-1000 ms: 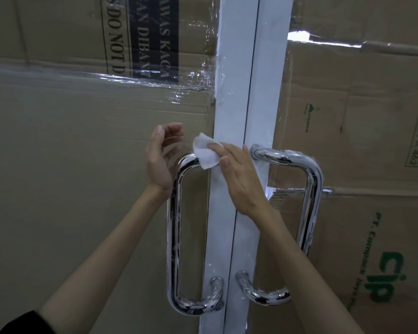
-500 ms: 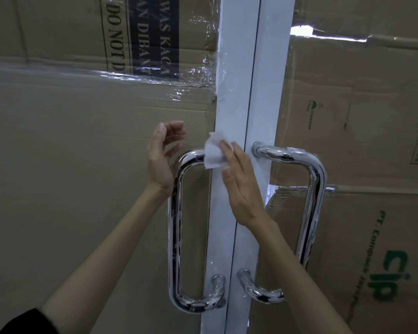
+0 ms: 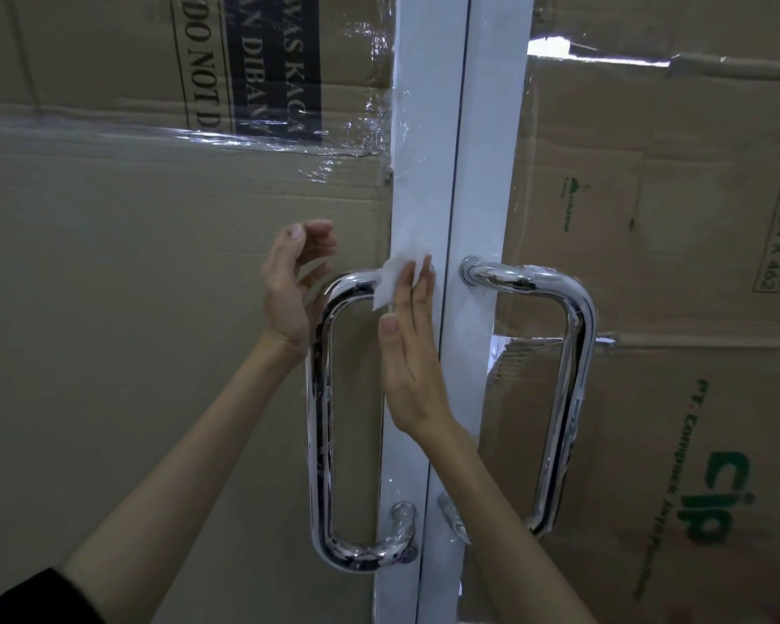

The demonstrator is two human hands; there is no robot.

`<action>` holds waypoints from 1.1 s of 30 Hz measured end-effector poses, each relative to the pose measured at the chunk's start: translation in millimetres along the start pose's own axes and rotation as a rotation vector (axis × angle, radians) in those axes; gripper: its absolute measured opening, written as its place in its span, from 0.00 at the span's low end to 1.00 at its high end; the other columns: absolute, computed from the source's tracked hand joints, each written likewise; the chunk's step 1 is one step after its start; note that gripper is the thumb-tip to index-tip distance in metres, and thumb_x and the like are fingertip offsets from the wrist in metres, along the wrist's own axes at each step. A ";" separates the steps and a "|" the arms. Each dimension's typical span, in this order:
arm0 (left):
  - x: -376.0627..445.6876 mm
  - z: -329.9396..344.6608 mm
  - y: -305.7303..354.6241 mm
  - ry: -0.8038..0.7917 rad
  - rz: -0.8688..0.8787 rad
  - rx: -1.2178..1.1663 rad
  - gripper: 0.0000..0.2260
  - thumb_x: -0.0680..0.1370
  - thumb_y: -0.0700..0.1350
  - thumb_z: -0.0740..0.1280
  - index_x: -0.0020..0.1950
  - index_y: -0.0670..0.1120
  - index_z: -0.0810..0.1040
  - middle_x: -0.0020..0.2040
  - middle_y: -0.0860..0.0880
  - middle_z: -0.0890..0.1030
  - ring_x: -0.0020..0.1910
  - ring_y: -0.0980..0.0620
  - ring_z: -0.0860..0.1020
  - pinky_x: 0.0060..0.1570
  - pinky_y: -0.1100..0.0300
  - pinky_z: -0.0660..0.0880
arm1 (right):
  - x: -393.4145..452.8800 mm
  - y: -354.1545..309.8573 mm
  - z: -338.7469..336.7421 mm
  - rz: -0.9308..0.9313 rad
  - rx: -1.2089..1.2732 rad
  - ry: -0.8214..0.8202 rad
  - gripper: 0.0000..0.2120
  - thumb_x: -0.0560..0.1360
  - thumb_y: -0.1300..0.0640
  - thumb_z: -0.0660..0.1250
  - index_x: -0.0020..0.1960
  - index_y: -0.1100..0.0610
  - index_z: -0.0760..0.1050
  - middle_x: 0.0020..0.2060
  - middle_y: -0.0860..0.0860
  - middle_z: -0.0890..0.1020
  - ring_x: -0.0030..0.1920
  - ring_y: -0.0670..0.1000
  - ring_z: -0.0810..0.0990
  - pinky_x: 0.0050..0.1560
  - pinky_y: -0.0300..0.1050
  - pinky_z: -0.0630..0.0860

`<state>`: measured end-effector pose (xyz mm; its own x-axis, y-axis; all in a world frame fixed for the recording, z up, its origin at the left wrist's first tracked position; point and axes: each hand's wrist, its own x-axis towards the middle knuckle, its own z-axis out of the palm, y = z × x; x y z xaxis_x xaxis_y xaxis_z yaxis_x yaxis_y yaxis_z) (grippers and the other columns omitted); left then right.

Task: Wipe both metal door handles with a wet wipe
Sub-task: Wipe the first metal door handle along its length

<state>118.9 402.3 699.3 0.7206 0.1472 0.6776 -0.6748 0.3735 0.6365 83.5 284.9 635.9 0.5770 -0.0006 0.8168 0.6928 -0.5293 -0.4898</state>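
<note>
Wet wipe (image 3: 395, 281) is pressed by my right hand (image 3: 408, 353) against the top arm of the left door handle (image 3: 320, 416), right where that arm meets the white door frame (image 3: 417, 195). A second ago the wipe sat further out on the upper curve of that handle; it has since slid inward and a little upward until it lies at the mount, with part of it now over the frame. My right fingers (image 3: 417, 286) are straight and flat on the wipe, thumb stretched out below it, so this grip is pressing rather than pinching. My left hand (image 3: 289, 286) has stayed just left of the handle's upper bend, fingers loosely curled and holding nothing; whether its heel touches the metal I cannot tell.

What the change means, as I judge it: only the top end of the left handle has been covered so far. Its long vertical bar and the lower curve near the bottom mount are not yet wiped, and the right door handle (image 3: 573, 376) is untouched, well apart from the wipe across the door seam. The task is at an early stage. Next I would want the wipe wrapped around the bar, since a flat press reaches only the front face.
</note>
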 end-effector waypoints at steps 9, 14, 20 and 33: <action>-14.5 -12.4 24.8 -0.099 0.057 0.236 0.07 0.75 0.49 0.61 0.47 0.52 0.78 0.45 0.54 0.79 0.46 0.57 0.75 0.49 0.64 0.69 | -26.8 3.9 -11.7 0.019 0.064 -0.110 0.29 0.79 0.38 0.43 0.77 0.47 0.44 0.77 0.41 0.42 0.76 0.40 0.41 0.77 0.52 0.45; -39.3 -14.2 37.4 -0.316 -0.009 0.463 0.10 0.75 0.51 0.68 0.53 0.50 0.80 0.46 0.51 0.81 0.40 0.59 0.76 0.38 0.71 0.72 | -24.1 -15.2 -38.4 0.160 0.348 -0.104 0.38 0.71 0.25 0.41 0.74 0.44 0.57 0.75 0.40 0.58 0.74 0.36 0.54 0.70 0.26 0.52; -51.0 1.8 41.9 -0.309 -0.163 0.482 0.21 0.65 0.60 0.72 0.50 0.46 0.81 0.44 0.48 0.83 0.42 0.53 0.80 0.41 0.62 0.77 | -20.2 -26.3 -43.2 0.270 0.627 -0.321 0.43 0.63 0.20 0.43 0.69 0.41 0.66 0.70 0.38 0.68 0.72 0.36 0.61 0.75 0.42 0.51; 6.0 -25.5 78.2 -0.198 -0.283 0.495 0.09 0.74 0.37 0.69 0.53 0.38 0.79 0.37 0.49 0.82 0.32 0.59 0.80 0.32 0.68 0.76 | 13.6 -15.5 -96.6 0.453 0.862 -0.217 0.36 0.77 0.36 0.42 0.63 0.61 0.74 0.59 0.54 0.81 0.60 0.54 0.80 0.66 0.56 0.70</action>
<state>74.6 455.6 743.8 0.8719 -0.0864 0.4821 -0.4891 -0.1042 0.8660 38.8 211.1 684.1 0.8716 0.1507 0.4665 0.4152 0.2789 -0.8659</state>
